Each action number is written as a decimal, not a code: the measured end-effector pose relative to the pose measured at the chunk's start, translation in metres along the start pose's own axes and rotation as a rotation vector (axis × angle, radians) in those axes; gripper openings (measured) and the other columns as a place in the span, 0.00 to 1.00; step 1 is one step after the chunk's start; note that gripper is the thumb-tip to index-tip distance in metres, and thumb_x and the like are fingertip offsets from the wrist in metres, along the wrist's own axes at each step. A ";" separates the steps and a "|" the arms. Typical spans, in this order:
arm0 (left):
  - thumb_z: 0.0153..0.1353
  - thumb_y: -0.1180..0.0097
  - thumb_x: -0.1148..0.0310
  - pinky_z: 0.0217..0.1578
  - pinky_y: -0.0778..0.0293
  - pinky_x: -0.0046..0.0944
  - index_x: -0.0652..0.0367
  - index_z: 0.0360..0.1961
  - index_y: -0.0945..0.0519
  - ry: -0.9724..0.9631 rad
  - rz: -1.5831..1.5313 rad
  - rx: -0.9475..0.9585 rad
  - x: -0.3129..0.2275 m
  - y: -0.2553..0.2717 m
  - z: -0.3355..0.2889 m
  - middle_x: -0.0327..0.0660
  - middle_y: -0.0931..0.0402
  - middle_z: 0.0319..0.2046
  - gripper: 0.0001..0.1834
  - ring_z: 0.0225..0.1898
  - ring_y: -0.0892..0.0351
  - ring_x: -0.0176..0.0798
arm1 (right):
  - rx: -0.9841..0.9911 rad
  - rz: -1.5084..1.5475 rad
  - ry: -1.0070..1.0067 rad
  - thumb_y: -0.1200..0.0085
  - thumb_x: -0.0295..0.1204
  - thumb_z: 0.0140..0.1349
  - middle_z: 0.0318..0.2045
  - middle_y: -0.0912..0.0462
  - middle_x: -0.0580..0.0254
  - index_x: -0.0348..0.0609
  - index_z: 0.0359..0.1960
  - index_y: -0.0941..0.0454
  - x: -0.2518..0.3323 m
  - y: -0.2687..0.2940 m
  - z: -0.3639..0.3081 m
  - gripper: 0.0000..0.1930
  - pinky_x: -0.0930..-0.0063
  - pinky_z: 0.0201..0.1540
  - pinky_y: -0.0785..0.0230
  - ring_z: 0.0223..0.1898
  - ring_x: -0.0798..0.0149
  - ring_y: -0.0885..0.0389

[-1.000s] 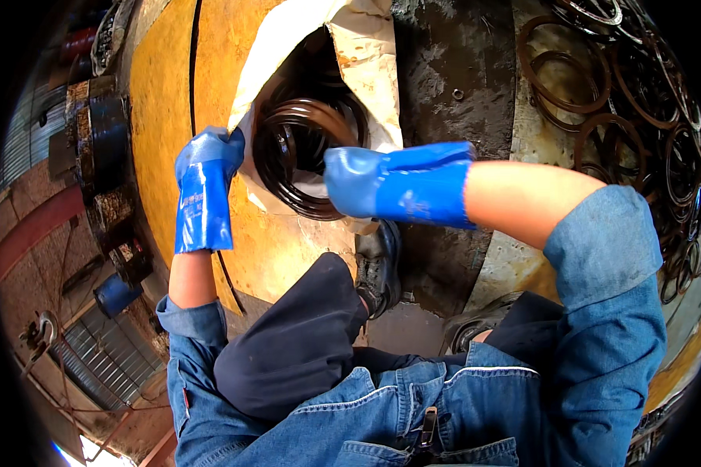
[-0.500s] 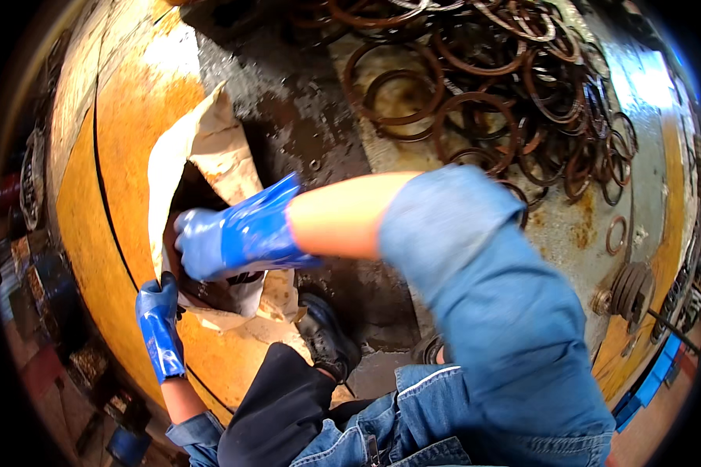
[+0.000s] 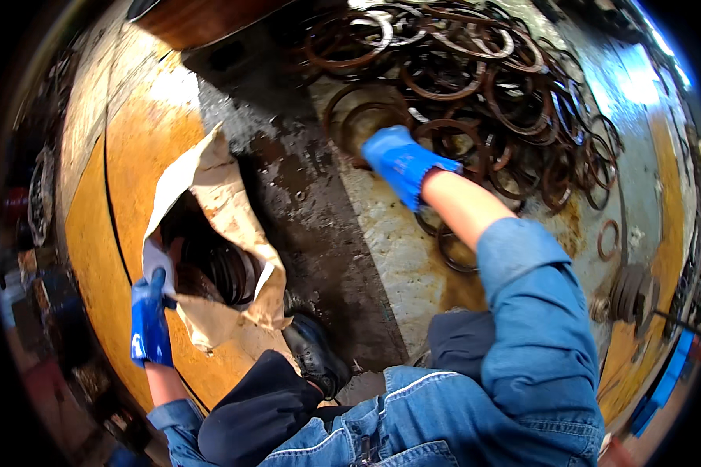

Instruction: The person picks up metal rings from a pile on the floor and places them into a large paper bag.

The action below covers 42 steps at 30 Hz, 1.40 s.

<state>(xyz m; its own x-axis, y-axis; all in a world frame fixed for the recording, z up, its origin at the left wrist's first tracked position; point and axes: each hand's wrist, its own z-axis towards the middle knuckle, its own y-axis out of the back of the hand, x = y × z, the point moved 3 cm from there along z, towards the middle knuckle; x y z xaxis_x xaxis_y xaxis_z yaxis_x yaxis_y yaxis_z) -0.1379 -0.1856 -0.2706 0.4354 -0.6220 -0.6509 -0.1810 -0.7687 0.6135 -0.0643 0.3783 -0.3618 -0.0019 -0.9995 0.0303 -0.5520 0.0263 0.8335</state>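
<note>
My left hand [image 3: 152,321], in a blue rubber glove, grips the near left edge of a brown paper bag [image 3: 224,201]. The bag's mouth gapes upward, and several dark rings [image 3: 224,268] stand on edge inside it. My right hand [image 3: 403,163], gloved in blue as well, reaches out to the near left side of a heap of rusty metal rings [image 3: 442,97]. A large flat ring [image 3: 329,117] lies partly behind that hand. The right fingers are blurred and turned away, so their grip does not show.
Yellow-brown worn boards [image 3: 93,226] run along the left. Between bag and heap lies a wet, dark floor strip [image 3: 319,226]. A rust-brown container [image 3: 210,19] stands at the top. A ribbed round metal part [image 3: 627,296] sits on the right. My black shoe [image 3: 315,354] is beside the bag.
My right hand has come out of the bag's mouth and swung right to the heap of rings. The left hand keeps its hold on the bag edge. The rings inside the bag are now uncovered.
</note>
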 end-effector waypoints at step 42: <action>0.68 0.42 0.63 0.13 0.31 0.38 0.64 0.30 0.24 0.104 0.269 0.127 0.021 -0.088 -0.018 0.45 0.25 0.16 0.15 0.11 0.26 0.40 | -0.551 0.198 -0.403 0.40 0.39 0.62 0.30 0.17 0.54 0.50 0.35 0.19 -0.135 0.033 -0.162 0.09 0.55 0.41 0.22 0.37 0.48 0.16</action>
<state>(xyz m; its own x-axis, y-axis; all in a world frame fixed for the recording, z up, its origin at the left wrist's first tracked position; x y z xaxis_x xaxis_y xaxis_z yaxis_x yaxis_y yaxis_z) -0.0969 -0.1287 -0.3305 0.4434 -0.7921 -0.4195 -0.4076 -0.5950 0.6928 0.0523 0.5165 -0.2490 -0.4255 -0.9002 0.0923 -0.0077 0.1056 0.9944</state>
